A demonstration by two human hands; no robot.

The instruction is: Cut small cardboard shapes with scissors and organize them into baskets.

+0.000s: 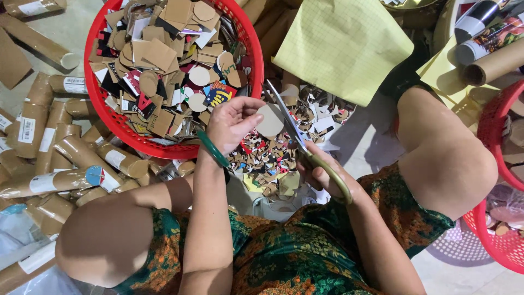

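From a head-worn camera we looked down at a person seated on the floor, knees spread, in a green and orange patterned garment. The left hand point(232, 123), with a green bangle point(213, 148) on its wrist, pinched a round cardboard disc point(271, 120) between thumb and fingertips, holding it just above the floor between the knees. The right hand point(322, 172) was closed around the brass-coloured handles of a pair of scissors point(297, 136), whose blades pointed up and away, crossing the disc's right edge.

Directly under the hands we saw a heap of small cardboard scraps point(273, 158) in brown, red, black and white. Just beyond the left hand stood a red plastic basket point(112, 117) piled with cut cardboard shapes, many of them round. To the left lay many brown cardboard tubes point(65, 147). A yellow sheet of paper point(344, 46) lay beyond the scissors, and another red basket point(499, 164) sat at the right edge.
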